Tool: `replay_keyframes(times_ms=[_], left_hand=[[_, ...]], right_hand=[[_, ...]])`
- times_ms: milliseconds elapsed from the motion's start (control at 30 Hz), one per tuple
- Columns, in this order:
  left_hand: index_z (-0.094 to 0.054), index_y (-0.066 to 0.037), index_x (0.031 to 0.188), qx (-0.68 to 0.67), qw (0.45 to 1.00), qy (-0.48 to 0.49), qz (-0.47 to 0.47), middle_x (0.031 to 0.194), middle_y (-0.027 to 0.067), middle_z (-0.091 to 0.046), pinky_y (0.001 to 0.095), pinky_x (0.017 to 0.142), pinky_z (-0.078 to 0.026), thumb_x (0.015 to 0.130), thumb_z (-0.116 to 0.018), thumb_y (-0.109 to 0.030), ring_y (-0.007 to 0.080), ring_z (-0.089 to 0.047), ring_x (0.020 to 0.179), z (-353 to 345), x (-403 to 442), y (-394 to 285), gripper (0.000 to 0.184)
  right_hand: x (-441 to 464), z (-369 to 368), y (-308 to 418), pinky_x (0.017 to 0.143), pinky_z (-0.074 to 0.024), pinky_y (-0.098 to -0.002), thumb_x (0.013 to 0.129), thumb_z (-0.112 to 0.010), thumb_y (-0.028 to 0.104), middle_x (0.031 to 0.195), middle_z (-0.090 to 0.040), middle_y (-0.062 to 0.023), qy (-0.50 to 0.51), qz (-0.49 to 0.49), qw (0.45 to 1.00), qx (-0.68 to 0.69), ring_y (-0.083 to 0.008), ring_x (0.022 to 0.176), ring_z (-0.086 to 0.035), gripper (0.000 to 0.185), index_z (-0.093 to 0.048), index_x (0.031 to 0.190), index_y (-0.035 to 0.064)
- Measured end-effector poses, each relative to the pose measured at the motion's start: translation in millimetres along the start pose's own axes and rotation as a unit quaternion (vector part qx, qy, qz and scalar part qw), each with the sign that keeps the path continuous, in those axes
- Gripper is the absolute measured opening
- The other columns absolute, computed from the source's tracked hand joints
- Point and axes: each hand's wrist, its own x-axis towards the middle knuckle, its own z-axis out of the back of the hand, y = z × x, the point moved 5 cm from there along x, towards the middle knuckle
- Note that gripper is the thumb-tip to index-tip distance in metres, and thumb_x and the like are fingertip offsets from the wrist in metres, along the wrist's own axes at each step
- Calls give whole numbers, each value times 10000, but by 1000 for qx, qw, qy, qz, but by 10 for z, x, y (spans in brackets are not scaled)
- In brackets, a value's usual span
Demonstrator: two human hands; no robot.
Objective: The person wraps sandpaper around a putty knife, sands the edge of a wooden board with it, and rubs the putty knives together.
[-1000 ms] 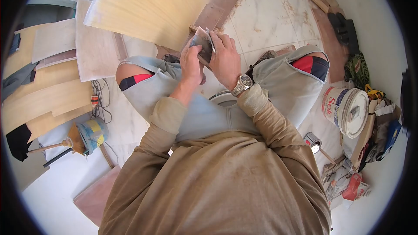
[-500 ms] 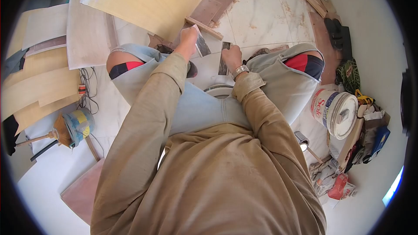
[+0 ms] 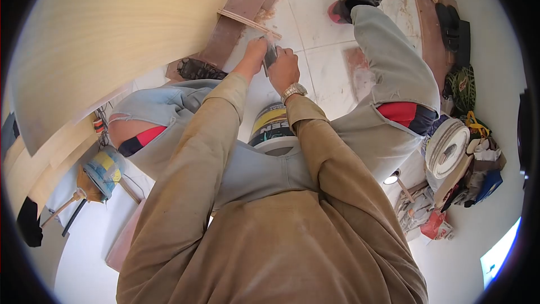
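My left hand (image 3: 254,57) and my right hand (image 3: 285,71) are close together in front of my knees, both closed. Each grips a flat scraper, and the grey blades (image 3: 270,55) meet or overlap between the fingers; I cannot tell the two apart clearly. A little whitish paste seems to be on the metal. Just beyond the hands lies a thin wooden strip (image 3: 247,22), beside the edge of a large pale wood panel (image 3: 152,17). Below my wrists, a labelled bucket (image 3: 270,125) shows between my thighs.
Reddish-brown boards (image 3: 233,28) lie on the tiled floor ahead. To the right stand a lidded white bucket (image 3: 448,149), a pair of black sandals (image 3: 448,25) and piled rags (image 3: 478,163). At left are a blue paint bucket (image 3: 107,171) and a brush (image 3: 89,186).
Both hands have come together, bringing the scrapers into contact or overlap. My right leg has stretched forward. The view has shifted, and the pale panel now fills more of the upper left.
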Motion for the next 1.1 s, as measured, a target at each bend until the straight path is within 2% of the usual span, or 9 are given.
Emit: replay_keyframes(times_ms=[33, 133, 367, 500, 600, 700, 800, 900, 1100], left_hand=[[-656, 22, 985, -1, 1000, 2, 5, 876, 109, -628, 402, 675, -480, 909, -508, -151, 222, -598, 793, -80, -19, 4, 240], [-655, 36, 978, 26, 1000, -13, -3, 848, 110, -632, 388, 692, -477, 929, -498, -180, 225, -598, 806, -209, -4, 8, 271], [-673, 50, 932, 154, 985, -55, -53, 863, 154, -649, 386, 757, -479, 993, -452, -287, 246, -620, 842, -190, 58, 184, 407], [-676, 61, 960, 194, 976, -46, -86, 898, 179, -667, 382, 792, -484, 1018, -447, -354, 259, -632, 886, -189, 124, 14, 478], [-672, 71, 981, 85, 993, -60, -57, 928, 217, -681, 396, 802, -487, 1023, -437, -384, 286, -636, 882, -196, 187, 33, 514], [-665, 82, 995, 106, 989, -58, -83, 971, 280, -684, 441, 831, -489, 1014, -439, -366, 369, -651, 921, -199, 182, -4, 501], [-662, 84, 999, 298, 933, -114, -166, 994, 319, -675, 478, 864, -483, 1004, -438, -330, 448, -645, 984, -164, 157, -200, 471], [-661, 90, 1025, 373, 908, -80, -173, 1033, 349, -661, 505, 899, -469, 997, -425, -306, 502, -615, 1046, -207, 151, -331, 462], [-655, 91, 1069, 383, 897, -91, -200, 1036, 343, -665, 507, 915, -466, 1006, -405, -303, 498, -623, 1039, -244, 113, -323, 471]], right_hand=[[59, -33, 1, 897, -513, -453, 860, -612, 95, 1173, -621, -178, 34, -12, 999, -14, -391, 1067, -573, 444, -611, 1300, 36], [189, -150, -84, 889, -516, -449, 872, -631, 128, 1171, -615, -144, 19, -50, 999, -4, -357, 1062, -584, 420, -621, 1279, 28], [179, -176, -205, 858, -517, -452, 860, -629, 99, 1133, -619, -151, 41, -23, 999, 14, -371, 1016, -582, 410, -632, 1265, 39], [266, -236, -220, 859, -514, -455, 822, -655, 46, 1102, -630, -169, 6, -11, 998, 55, -385, 1006, -587, 430, -642, 1252, 41], [352, -170, -212, 873, -505, -460, 830, -644, 31, 1079, -646, -195, 0, -15, 997, 80, -398, 997, -594, 405, -659, 1235, 34], [406, -163, -266, 877, -509, -456, 831, -655, 42, 1070, -645, -193, 15, -25, 996, 80, -391, 997, -599, 398, -663, 1229, 29], [306, -205, -237, 879, -515, -453, 806, -686, 51, 1078, -635, -181, 16, -22, 998, 64, -382, 1008, -594, 421, -658, 1225, 23], [174, -268, -243, 885, -521, -447, 760, -733, 63, 1114, -616, -162, 24, -49, 997, 52, -372, 1042, -579, 487, -639, 1235, 13], [217, -271, -196, 894, -521, -448, 790, -705, 69, 1101, -620, -165, 16, -62, 995, 82, -364, 1051, -583, 452, -642, 1235, 15]])
